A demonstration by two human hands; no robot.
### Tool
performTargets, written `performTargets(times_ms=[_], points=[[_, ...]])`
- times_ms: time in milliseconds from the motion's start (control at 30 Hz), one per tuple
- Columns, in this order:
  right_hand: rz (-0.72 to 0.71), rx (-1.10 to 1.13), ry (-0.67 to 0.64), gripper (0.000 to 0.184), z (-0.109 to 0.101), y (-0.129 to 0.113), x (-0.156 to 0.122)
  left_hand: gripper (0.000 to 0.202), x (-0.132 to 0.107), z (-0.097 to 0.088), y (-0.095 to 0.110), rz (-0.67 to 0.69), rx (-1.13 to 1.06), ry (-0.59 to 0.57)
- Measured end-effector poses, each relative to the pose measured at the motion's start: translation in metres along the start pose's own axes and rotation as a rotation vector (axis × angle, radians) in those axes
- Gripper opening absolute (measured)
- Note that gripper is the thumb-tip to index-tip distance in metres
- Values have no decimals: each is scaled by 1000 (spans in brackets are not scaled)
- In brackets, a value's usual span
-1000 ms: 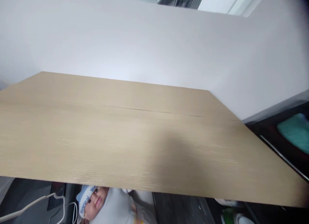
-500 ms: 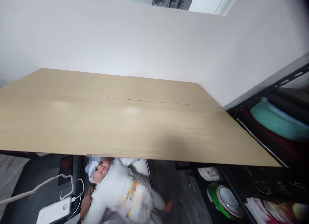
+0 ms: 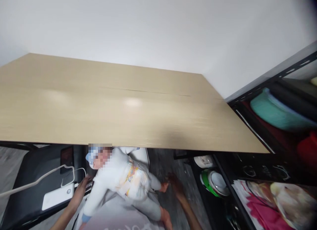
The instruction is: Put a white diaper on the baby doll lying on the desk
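A baby doll (image 3: 111, 170) in a white top, a blue-and-white cap and a printed diaper (image 3: 135, 182) lies tilted across my lap, below the table's front edge. My left hand (image 3: 81, 187) is beside the doll's upper body, close to the power bank; its fingers look stretched out, with nothing visible in them. Near the doll's foot (image 3: 163, 187) is my right hand (image 3: 176, 185), fingers apart and apparently not touching it. Both hands are somewhat blurred. Part of the doll's head is pixelated.
A light wooden table (image 3: 99, 117) spans the view against a white wall (image 3: 123, 28). At left, a white power bank (image 3: 58, 196) with a cable and a dark phone (image 3: 66, 160) lie on a black seat (image 3: 27, 177). Black shelves at right hold a teal item (image 3: 274, 111) and a green-and-white container (image 3: 214, 183).
The view has tipped downward, so the table sits higher in it. My right hand has come into view beside the doll's foot, and my left hand now shows more clearly at its side.
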State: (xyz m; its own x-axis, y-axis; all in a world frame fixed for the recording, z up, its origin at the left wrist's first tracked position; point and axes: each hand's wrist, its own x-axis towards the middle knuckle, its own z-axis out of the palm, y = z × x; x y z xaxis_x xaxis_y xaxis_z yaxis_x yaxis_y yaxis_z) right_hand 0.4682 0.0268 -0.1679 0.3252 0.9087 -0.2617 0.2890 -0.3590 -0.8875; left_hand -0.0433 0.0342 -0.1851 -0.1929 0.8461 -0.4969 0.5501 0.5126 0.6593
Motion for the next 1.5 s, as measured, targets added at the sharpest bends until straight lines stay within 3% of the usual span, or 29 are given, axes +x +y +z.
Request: performTargets(times_ms=[100, 167, 233, 300, 367, 467, 567, 633, 700, 767, 900, 967, 1100, 1200, 1300, 1400, 1500], points=[[9, 7, -13, 42, -7, 8, 10, 99, -16, -7, 15, 5, -190, -67], [-18, 34, -48, 45, 1, -4, 15, 93, -29, -6, 32, 59, -238, -111], [-83, 46, -116, 47, 17, -28, 13, 86, -42, -3, 47, 112, -204, -143], [-244, -18, -272, 42, 35, -60, 5, 81, -54, -1, 55, 129, -139, -149], [-392, -109, -422, 32, 50, -90, -6, 76, -64, -4, 55, 126, -34, -140], [-468, -214, -565, 26, 65, -117, -17, 69, -74, -14, 49, 101, 190, -170], [-491, -267, -585, 25, 77, -122, -18, 63, -82, -27, 54, 196, 457, -55], [-529, -281, -550, 23, 84, -120, -17, 59, -88, -32, 68, 351, 571, 124], [-560, -285, -509, 17, 91, -118, -14, 52, -94, -31, 90, 506, 550, 213], [-570, -279, -492, 9, 97, -115, -9, 43, -98, -23, 115, 654, 432, 130], [-555, -214, -486, 16, 103, -108, 14, 39, -91, 7, 152, 967, 360, -216], [-550, -206, -426, 18, 104, -105, 30, 43, -83, 21, 160, 1042, 429, -266], [-558, -258, -316, 16, 102, -112, 43, 37, -69, 32, 162, 1044, 513, -270], [-649, -264, -395, 16, 106, -129, 26, 32, -66, 28, 164, 1018, 500, -318], [-822, -296, -610, 28, 115, -146, -3, 30, -71, 13, 169, 983, 435, -387], [-960, -453, -752, 25, 114, -153, -24, 26, -85, -12, 169, 896, 361, -565], [-949, -591, -744, 26, 93, -151, -32, 23, -100, -34, 158, 792, 338, -732]])
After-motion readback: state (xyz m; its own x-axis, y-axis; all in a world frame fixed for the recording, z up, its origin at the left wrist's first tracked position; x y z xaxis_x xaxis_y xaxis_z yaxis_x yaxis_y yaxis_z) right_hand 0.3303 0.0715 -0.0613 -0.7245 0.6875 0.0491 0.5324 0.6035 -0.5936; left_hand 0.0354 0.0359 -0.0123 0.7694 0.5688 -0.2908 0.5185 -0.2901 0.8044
